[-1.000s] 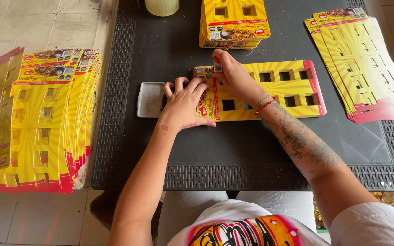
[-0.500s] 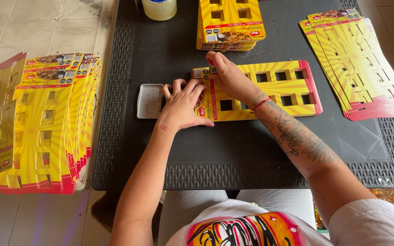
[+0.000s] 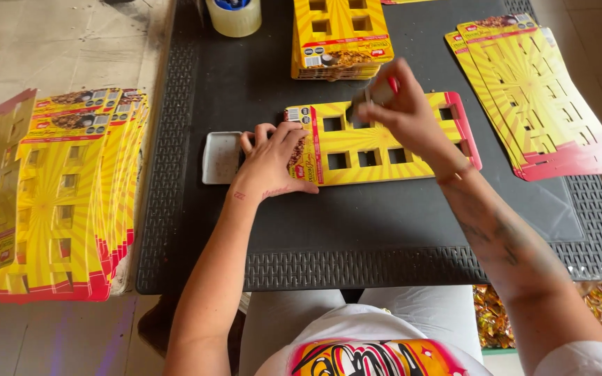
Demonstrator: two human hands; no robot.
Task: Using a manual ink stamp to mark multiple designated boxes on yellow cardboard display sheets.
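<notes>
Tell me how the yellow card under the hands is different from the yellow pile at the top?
The single card lies flat and alone; the top pile is many cards stacked. The left hand presses the single card, and the right hand hovers over it; nobody touches the top pile. Both are yellow with square holes.

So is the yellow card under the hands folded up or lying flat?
Flat. The yellow card lies spread on the black table, its square cut-outs showing the dark top. The left hand presses its left end; the right hand is above it.

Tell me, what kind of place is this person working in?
Probably a small home or informal packing spot, not a factory. A dark plastic table on a tiled floor holds stacks of yellow die-cut display cards, a tape roll, and the left hand presses one card flat.
</notes>
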